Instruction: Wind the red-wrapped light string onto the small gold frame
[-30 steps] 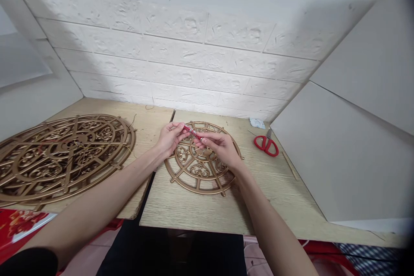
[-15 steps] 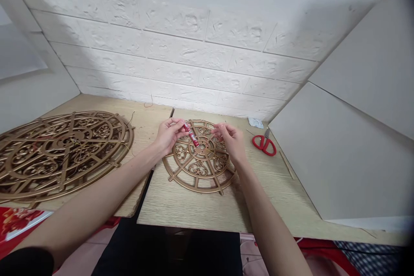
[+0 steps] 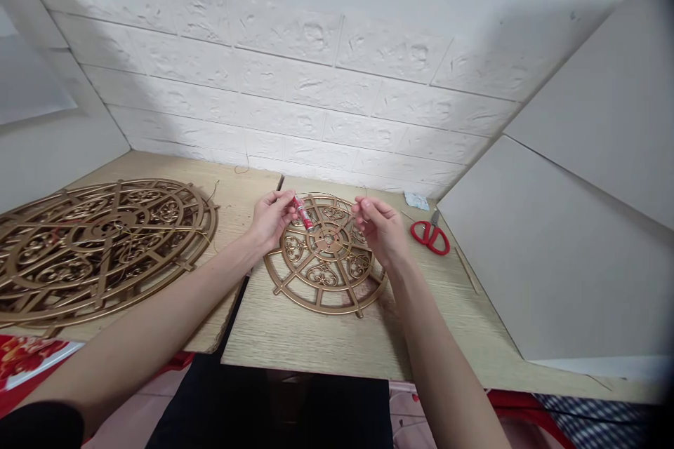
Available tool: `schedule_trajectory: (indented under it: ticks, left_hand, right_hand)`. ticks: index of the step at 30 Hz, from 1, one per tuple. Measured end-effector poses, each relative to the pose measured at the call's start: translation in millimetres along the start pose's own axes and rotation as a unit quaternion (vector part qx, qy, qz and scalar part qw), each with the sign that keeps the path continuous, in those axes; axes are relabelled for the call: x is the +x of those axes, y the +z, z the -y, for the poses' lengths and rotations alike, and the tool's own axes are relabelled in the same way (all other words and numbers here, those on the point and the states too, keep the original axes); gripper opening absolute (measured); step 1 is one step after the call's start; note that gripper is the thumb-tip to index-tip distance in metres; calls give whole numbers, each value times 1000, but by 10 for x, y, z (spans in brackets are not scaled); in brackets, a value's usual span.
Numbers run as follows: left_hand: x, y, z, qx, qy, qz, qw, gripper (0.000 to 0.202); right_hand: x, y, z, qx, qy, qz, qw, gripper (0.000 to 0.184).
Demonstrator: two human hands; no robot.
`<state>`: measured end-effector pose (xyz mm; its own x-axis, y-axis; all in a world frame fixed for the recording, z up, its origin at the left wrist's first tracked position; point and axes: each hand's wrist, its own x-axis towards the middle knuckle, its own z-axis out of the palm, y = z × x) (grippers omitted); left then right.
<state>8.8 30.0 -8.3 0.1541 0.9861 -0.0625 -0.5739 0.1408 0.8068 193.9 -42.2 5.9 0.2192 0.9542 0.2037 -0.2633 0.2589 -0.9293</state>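
Observation:
My left hand (image 3: pixel 271 219) pinches a small red tube (image 3: pixel 304 213) that slants down toward the centre of a small round gold filigree disc (image 3: pixel 325 257) lying on the wooden table (image 3: pixel 316 337). My right hand (image 3: pixel 380 227) hovers over the disc's right side with its fingertips pinched together; what they hold is too small to make out, perhaps a thin thread. The two hands are a short way apart above the disc.
A much larger gold filigree disc (image 3: pixel 100 242) lies on the left tabletop. Red-handled scissors (image 3: pixel 430 235) and a thin wooden stick (image 3: pixel 470 270) lie at the right, with a small white scrap (image 3: pixel 416 199) by the brick-pattern wall. White panels stand on both sides.
My hands were together on the red tube; the right hand has let go and drawn away to the right, while the left keeps the tube and has tilted it.

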Motion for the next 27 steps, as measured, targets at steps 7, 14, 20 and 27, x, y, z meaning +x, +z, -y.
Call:
schedule_trajectory:
  ticks: [7, 14, 20, 27]
  left_hand:
    - [8, -15, 24, 2, -4, -13, 1000, 11]
    - [29, -33, 36, -1, -1, -13, 1000, 10]
    - [42, -38, 37, -24, -13, -20, 999, 10]
    - [2, -4, 30, -42, -7, -30, 999, 14]
  right_hand:
    - [42, -135, 106, 33, -69, -77, 994, 21]
    - [42, -134, 134, 56, -50, -99, 992, 22]
    - [-69, 13, 58, -72, -3, 50, 996, 18]
    - [-143, 178, -140, -177, 12, 198, 964, 20]
